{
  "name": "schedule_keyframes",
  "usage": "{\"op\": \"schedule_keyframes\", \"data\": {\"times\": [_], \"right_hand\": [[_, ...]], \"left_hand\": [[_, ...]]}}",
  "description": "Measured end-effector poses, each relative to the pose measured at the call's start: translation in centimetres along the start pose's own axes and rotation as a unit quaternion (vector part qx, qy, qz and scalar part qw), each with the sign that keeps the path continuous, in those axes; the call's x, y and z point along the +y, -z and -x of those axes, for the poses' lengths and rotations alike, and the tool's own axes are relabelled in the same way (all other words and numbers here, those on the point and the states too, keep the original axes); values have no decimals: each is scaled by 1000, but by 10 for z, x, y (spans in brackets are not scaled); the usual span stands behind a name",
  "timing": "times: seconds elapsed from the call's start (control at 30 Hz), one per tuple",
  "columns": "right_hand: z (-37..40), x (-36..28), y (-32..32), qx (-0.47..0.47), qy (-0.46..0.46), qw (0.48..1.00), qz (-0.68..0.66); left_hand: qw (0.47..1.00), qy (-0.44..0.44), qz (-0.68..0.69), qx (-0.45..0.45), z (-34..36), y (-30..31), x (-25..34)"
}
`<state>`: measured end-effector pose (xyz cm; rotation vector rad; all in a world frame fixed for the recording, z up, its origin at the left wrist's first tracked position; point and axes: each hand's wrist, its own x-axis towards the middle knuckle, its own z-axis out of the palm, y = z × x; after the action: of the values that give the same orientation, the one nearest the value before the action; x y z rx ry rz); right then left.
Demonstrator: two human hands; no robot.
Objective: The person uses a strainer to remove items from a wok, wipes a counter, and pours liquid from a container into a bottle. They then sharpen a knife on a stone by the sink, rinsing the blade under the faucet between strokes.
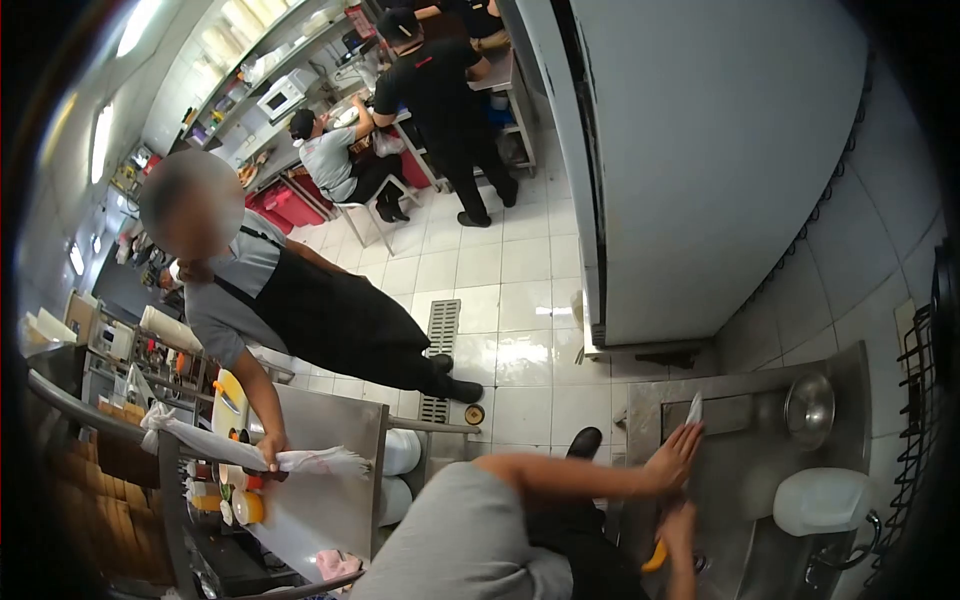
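Observation:
My right hand (678,530) is closed around the yellow handle (655,556) of a knife, low over the steel sink counter. Its pale blade tip (695,408) shows past my left fingers, above a flat rectangular grey slab (712,413). My left hand (676,456) lies with fingers stretched out along the blade, hiding most of it. A metal bowl (809,411) sits at the counter's far edge. Nearer the faucet stands a white plastic jug (822,501).
A person in a black apron (330,320) stands behind me, one hand on a cloth (325,461) by a steel cart (320,510). A tall white cabinet (720,170) stands beside the sink. Other people work at a far counter. A floor drain (443,328) runs through the tiles.

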<state>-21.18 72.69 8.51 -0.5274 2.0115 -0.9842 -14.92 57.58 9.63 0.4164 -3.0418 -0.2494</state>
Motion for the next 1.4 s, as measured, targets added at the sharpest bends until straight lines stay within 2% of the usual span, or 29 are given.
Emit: {"op": "schedule_keyframes", "data": {"times": [0.07,0.13,0.2,0.23,0.27,0.3,0.33,0.37,0.4,0.43,0.47,0.53,0.6,0.73,0.77,0.83,0.87,0.9,0.93,0.97,1.0,1.07,1.1,1.13,1.2,1.27,1.3,1.33,1.4], "right_hand": [[32,25,3,-7,70,996,54],[16,-25,14,-95,-92,991,3],[-34,-32,14,-60,6,997,53],[-60,-34,13,-51,13,998,20],[-76,-35,15,-31,7,999,-21],[-85,-31,15,0,1,998,-56],[-100,-13,11,31,22,999,5],[-99,-9,12,43,72,995,-44],[-69,-59,25,19,-2,992,-125],[-73,-64,34,-2,-61,993,-100],[-71,-75,56,15,-64,992,-108],[-54,-114,99,-102,-51,992,52],[-48,-146,132,-162,-40,973,158],[-56,-164,139,-183,-22,963,197],[-55,-170,136,-175,-14,972,154],[-54,-170,126,-153,20,986,60],[-63,-149,116,-163,58,982,-73],[-51,-143,99,-88,62,979,-171],[-41,-142,78,-13,66,962,-266],[-42,-132,60,-18,57,910,-410],[-42,-125,53,-24,52,911,-408],[-45,-123,35,55,96,930,-350],[-42,-129,40,54,94,942,-318],[-41,-135,47,53,95,941,-319],[-48,-145,60,69,143,984,-85],[-78,-134,72,4,104,950,-294],[-50,-164,79,49,172,974,-139],[-54,-162,91,21,221,975,24],[-64,-155,118,18,346,877,333]], "left_hand": [[1000,18,17,-9,25,-2,20],[998,31,-47,24,1,8,9],[995,13,-91,-32,-58,-5,-21],[986,3,-143,82,-77,-35,-41],[998,-26,-56,16,-102,-34,-55],[993,-29,8,-112,-110,35,-55],[998,-28,25,-50,-109,37,-56],[998,-16,52,22,-106,34,-56],[989,-55,85,106,-97,49,-57],[982,-57,119,138,-88,62,-58],[973,-53,152,164,-79,75,-62],[967,5,246,58,-69,112,-77],[977,-57,202,37,-68,144,-80],[961,-99,256,23,-71,175,-48],[948,-50,315,-8,-68,172,-37],[849,82,520,57,-53,150,-11],[792,165,582,84,-40,146,5],[791,162,584,85,-22,135,19],[702,210,673,98,-5,120,32],[600,259,749,107,6,106,38],[597,266,749,109,11,98,37],[693,243,660,161,20,86,20],[785,162,530,276,13,90,9],[786,161,529,276,5,92,5],[884,18,263,387,-10,125,4],[958,28,160,235,-33,124,15],[985,85,113,98,-45,124,20],[987,58,93,116,-49,128,21],[993,49,46,93,-45,157,25]]}}
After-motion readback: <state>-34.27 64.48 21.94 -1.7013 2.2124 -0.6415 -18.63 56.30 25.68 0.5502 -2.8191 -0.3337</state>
